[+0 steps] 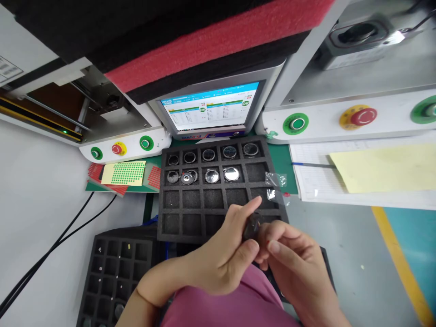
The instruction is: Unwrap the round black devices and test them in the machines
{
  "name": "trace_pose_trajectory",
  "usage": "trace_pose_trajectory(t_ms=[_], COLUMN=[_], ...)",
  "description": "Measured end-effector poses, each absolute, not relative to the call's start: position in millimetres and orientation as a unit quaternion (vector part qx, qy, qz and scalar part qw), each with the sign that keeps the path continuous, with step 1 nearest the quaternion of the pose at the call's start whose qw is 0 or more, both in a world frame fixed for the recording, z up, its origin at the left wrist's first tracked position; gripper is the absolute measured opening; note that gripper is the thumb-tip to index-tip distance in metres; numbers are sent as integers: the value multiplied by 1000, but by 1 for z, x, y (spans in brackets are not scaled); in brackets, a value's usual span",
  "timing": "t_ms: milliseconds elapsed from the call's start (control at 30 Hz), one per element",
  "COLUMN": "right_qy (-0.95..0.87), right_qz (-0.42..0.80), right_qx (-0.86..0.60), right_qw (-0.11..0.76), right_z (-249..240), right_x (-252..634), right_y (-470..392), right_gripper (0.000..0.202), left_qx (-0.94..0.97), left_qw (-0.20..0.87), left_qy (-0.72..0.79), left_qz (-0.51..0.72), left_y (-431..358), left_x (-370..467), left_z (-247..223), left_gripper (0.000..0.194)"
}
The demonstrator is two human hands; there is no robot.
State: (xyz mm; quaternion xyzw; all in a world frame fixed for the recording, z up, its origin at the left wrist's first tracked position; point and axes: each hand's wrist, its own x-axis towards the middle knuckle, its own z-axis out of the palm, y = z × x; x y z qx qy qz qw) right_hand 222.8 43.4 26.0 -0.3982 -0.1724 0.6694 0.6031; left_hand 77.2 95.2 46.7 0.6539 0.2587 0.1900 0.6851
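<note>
My left hand (228, 256) grips a dark watch body (251, 227) between thumb and fingers, its index finger stretched out over the foam tray. Close beside it, touching or nearly so, my right hand (296, 256) has thumb and index finger pinched together. A tiny red piece (268, 242) shows at those fingertips; its kind is too small to make out. Beyond both hands lies the black foam tray (200, 185), with round watch bodies in its two far rows. One watch body (187, 178) there lies back side up, partly over another, with a red spot by it.
Behind the tray stands a monitor (211, 111) between two machines with green buttons (298, 123) and red stop buttons (364, 116). Sheets of green dot stickers (127, 173) and red ones lie left. Papers (316, 181) with a pen lie right. A second foam tray (116, 268) sits lower left.
</note>
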Motion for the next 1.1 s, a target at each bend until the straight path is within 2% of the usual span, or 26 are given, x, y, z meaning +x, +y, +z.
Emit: trace_pose_trajectory(t_ms=[133, 400, 1100], right_qy=[-167, -191, -197], right_qz=[657, 665, 636], right_qx=[-409, -426, -436], right_qw=[610, 584, 605], right_z=[31, 28, 30], right_x=[221, 225, 219], right_y=[44, 31, 31], right_gripper=[17, 13, 12], left_qx=[618, 680, 729], left_qw=[715, 646, 588], left_qy=[265, 288, 275], left_qz=[192, 191, 217], left_y=[89, 91, 92], left_x=[83, 84, 86], left_z=[44, 49, 49], left_gripper=[58, 65, 68])
